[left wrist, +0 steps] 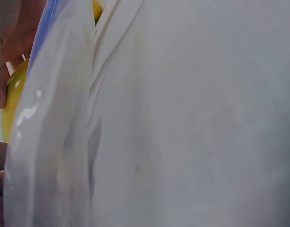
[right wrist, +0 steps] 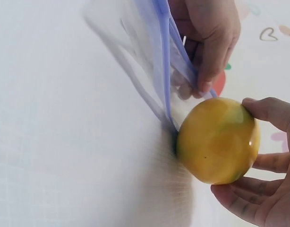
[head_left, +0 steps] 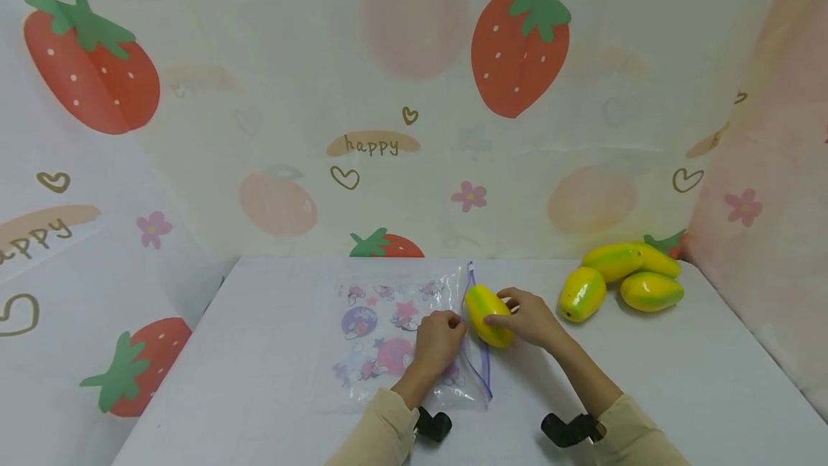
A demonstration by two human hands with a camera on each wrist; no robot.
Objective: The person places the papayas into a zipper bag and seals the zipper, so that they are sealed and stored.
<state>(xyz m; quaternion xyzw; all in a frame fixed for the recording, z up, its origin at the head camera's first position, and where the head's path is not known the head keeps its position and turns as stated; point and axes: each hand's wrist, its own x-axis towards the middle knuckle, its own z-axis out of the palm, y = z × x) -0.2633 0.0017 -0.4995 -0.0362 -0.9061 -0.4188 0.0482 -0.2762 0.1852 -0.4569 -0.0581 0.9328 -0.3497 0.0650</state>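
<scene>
A clear zip bag printed with pink and purple cartoon figures lies on the table, its purple zip edge to the right. My left hand pinches one side of the bag's mouth and lifts it, so the mouth gapes in the right wrist view. With thumb and fingers, my right hand grips a yellow-green mango right at that opening. Whether any of the mango is inside the bag, I cannot tell. In the left wrist view, bag film partly hides the mango.
Several more yellow-green mangoes sit grouped at the table's back right. The white table meets a fruit-patterned cloth backdrop behind and at both sides. Each wrist carries a black camera mount.
</scene>
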